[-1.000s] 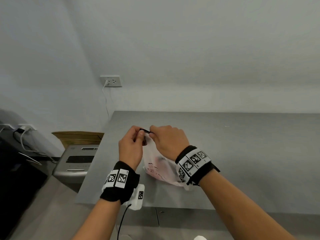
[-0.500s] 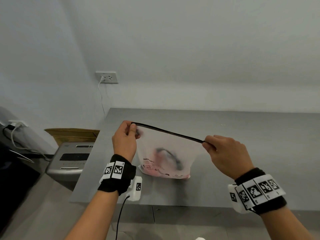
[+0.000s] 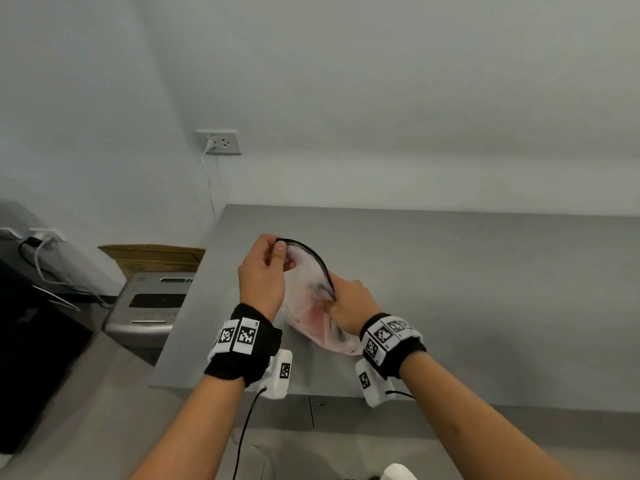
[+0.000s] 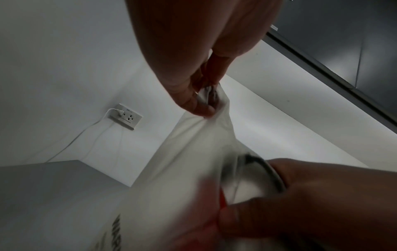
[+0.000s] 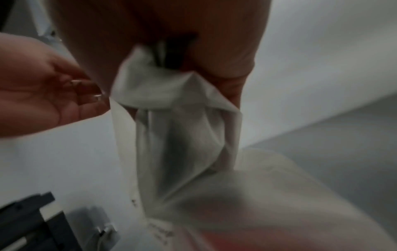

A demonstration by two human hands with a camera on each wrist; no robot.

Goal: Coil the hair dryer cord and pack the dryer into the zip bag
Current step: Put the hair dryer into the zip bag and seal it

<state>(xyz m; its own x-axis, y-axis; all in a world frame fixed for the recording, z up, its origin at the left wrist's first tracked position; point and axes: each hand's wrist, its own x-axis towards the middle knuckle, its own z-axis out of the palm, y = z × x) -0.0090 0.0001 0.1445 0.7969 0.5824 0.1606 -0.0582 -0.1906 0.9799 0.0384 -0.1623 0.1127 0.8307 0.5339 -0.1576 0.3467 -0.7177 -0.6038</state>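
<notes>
No legible text anywhere.

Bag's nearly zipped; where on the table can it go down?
Bare grey table runs right of the right hand and behind the zip bag toward the wall. The near-left edge is crowded by both wrists.

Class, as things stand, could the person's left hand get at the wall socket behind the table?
Probably not freely: the left hand pinches the zip bag by its top corner, and the wall socket sits well beyond it on the wall.
</notes>
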